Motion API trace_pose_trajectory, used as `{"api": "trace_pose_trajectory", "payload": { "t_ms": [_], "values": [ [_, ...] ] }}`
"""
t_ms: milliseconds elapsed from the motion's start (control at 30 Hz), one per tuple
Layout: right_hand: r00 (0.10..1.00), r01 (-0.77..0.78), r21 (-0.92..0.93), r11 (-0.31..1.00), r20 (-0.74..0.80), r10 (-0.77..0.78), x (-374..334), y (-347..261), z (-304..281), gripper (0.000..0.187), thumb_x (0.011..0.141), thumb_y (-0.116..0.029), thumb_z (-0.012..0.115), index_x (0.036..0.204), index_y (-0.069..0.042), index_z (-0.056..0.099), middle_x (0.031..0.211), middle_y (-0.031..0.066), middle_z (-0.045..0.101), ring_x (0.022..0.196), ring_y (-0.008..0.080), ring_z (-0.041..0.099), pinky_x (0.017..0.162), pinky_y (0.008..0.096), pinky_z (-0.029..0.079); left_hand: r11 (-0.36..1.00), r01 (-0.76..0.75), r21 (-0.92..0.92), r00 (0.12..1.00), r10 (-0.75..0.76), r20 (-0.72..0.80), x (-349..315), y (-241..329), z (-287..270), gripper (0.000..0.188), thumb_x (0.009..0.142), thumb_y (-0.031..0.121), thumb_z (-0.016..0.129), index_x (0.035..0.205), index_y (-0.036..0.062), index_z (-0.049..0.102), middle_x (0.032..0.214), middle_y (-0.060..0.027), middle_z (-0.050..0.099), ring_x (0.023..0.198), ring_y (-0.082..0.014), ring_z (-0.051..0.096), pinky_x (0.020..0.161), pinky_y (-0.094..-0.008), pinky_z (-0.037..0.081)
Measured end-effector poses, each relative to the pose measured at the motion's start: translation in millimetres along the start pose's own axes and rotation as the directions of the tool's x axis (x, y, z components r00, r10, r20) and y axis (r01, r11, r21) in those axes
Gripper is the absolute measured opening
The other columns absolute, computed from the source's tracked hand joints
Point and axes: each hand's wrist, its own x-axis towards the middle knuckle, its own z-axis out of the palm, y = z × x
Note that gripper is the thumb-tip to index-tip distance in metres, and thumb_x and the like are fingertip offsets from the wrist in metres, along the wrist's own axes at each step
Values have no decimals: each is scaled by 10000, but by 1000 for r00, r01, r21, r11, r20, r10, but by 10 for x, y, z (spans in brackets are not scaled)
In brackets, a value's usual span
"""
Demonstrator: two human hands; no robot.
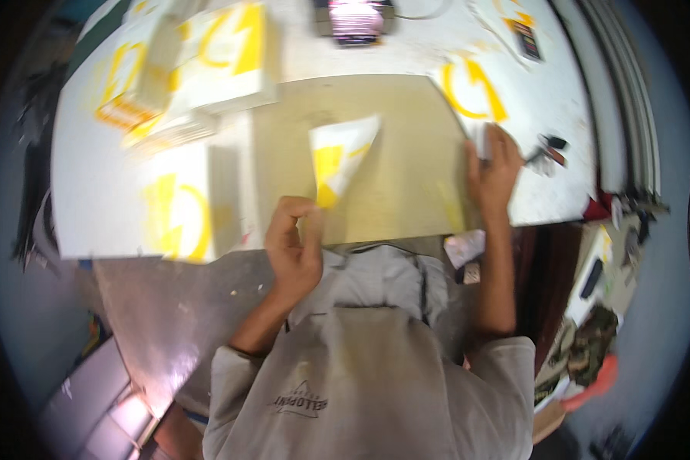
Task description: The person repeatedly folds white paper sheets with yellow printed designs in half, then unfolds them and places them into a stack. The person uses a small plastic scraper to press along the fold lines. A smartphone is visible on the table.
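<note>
My left hand pinches the pointed lower end of a white paper cone with yellow print. The cone's wide end points away from me, above a beige board lying on the table. To the right, my right hand is closed at the board's edge. A small white piece shows between its thumb and fingers; blur hides what it is. Just beyond those fingertips lies white paper with a yellow printed shape.
Blurred white stacks with yellow print stand at the left, a near one and a far one. A dark device with a bright top sits at the back. Keys lie right of my right hand, a black-and-orange object farther back.
</note>
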Motion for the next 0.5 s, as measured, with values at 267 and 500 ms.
{"api": "trace_pose_trajectory", "payload": {
  "t_ms": [267,500],
  "values": [
    [982,-39,-102,994,179,57,-11,54,19,260,1067,-134,561,1212,1,729,1191,170,758,1131,358,691,1107,521,426,649,-391,653,838,545,-40,171,706,-1478,360,787,-175,690,1091,10,736,986,-127,732,966,-248,720,974,-462,573],
    [972,-137,-40,990,186,142,-52,219,-36,118,1001,-137,681,1051,-39,724,1051,107,759,1071,316,691,1109,501,406,397,-187,899,982,51,182,-153,544,-2042,281,747,42,705,1012,68,795,957,-100,720,976,-315,687,1113,-566,470]
  ]
}}
